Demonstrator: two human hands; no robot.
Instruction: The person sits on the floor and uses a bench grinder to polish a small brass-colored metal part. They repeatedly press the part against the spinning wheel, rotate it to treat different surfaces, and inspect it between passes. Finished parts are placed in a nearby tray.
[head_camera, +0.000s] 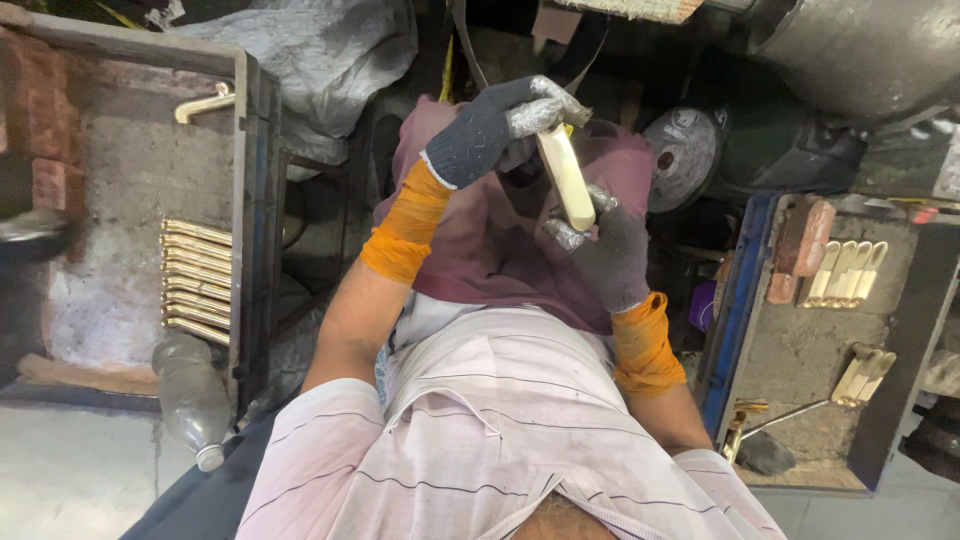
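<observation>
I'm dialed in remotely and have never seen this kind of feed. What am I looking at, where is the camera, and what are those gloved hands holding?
There is no machine here: a person works with two hands, and the one camera sits on their head, looking down over their chest and lap. Both hands wear dark knit gloves with shiny worn fingertips and orange cloth wrapped around the wrists. The left hand grips the top end of a pale brass handle piece; the right hand holds its lower end. To the person's left, a grey bench carries a neat row of brass bars, and a plastic bottle lies below it. To the right, a blue-edged tray holds more handle pieces beside a brick.
</observation>
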